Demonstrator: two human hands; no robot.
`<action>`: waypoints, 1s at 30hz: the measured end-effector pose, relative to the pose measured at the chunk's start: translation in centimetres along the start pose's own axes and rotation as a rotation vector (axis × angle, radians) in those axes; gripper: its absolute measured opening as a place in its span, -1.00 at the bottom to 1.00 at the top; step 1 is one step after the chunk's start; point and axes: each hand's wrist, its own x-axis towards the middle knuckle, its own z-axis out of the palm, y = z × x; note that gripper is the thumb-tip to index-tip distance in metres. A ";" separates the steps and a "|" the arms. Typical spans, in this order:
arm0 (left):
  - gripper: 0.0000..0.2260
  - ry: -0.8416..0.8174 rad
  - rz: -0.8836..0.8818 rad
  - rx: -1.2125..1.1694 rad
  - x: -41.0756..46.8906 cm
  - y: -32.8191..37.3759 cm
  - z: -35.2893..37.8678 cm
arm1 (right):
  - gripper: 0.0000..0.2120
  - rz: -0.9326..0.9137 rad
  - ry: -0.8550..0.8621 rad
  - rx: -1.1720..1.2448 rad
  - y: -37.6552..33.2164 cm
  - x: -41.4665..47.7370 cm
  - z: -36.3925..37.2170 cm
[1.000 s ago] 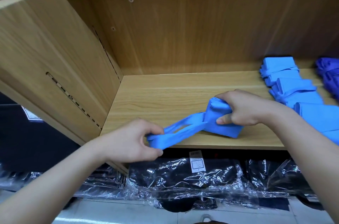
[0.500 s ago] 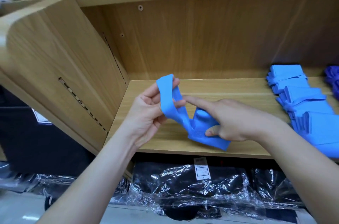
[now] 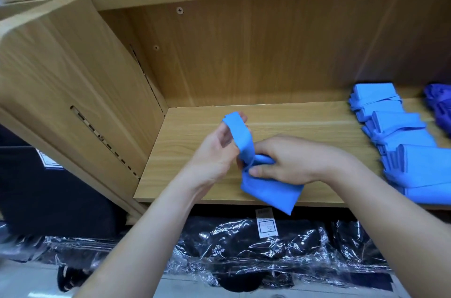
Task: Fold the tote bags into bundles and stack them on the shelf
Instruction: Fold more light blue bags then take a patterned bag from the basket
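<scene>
My left hand (image 3: 214, 151) is raised, palm turned inward, fingers hooked through the blue strap (image 3: 238, 131) and holding it upright. My right hand (image 3: 292, 163), knuckles up, clutches the folded tote bag (image 3: 268, 194) at the front edge of the wooden shelf (image 3: 305, 122). Finished blue bundles (image 3: 405, 158) lie in a row to the right, with a purple bundle (image 3: 439, 104) beyond them. Black plastic-wrapped packs (image 3: 244, 249) sit below.

Wood-grain shelf unit (image 3: 292, 114), screwed back panel (image 3: 268, 53).
Plastic-wrapped black goods (image 3: 244, 249) underneath, pale floor tiles (image 3: 29, 280), slotted side panel (image 3: 73, 92) left.
</scene>
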 end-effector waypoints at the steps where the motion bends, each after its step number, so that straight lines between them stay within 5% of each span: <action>1: -0.67 0.049 -0.038 -0.045 0.0 0.1 -0.3 | -0.95 -0.004 0.026 0.081 0.3 0.0 0.2; 6: -0.86 0.195 -0.056 0.007 -0.7 1.1 -4.0 | -0.88 0.007 -0.058 0.260 1.7 -1.0 0.0; 8: -0.62 0.175 0.169 0.139 -0.9 1.9 -5.4 | -0.88 -0.006 -0.103 0.257 1.9 -1.4 -0.6; 11: -0.20 -0.117 0.546 0.833 -0.4 4.1 -4.9 | -0.88 -0.013 -0.222 0.187 1.6 -1.4 -1.3; 13: -0.30 -0.307 0.768 1.276 0.2 4.8 -3.5 | -0.89 -0.034 -0.304 0.120 1.3 -1.2 -1.3; 15: -0.68 -0.474 0.759 1.400 0.6 4.4 -2.9 | -0.89 -0.043 -0.357 0.107 1.1 -1.3 -1.5; 16: -0.87 -0.529 0.658 1.342 0.6 4.2 -3.0 | -0.89 -0.038 -0.362 0.132 1.3 -1.6 -1.8; 19: -0.76 -0.651 0.178 0.701 0.2 4.6 -4.3 | -0.90 -0.039 -0.322 0.284 2.3 -2.7 -2.6; 24: -0.81 -0.817 -0.044 -0.592 0.0 3.4 -3.8 | -0.86 -0.058 -0.248 0.698 3.3 -3.6 -1.7; 28: -0.66 -0.571 0.026 -0.696 -0.4 1.8 -1.7 | -0.89 -0.100 -0.185 0.840 3.8 -3.2 -0.9; 30: -0.55 -0.427 0.027 -0.692 -0.9 1.8 -0.7 | -0.69 -0.115 -0.156 0.879 4.1 -3.1 -0.5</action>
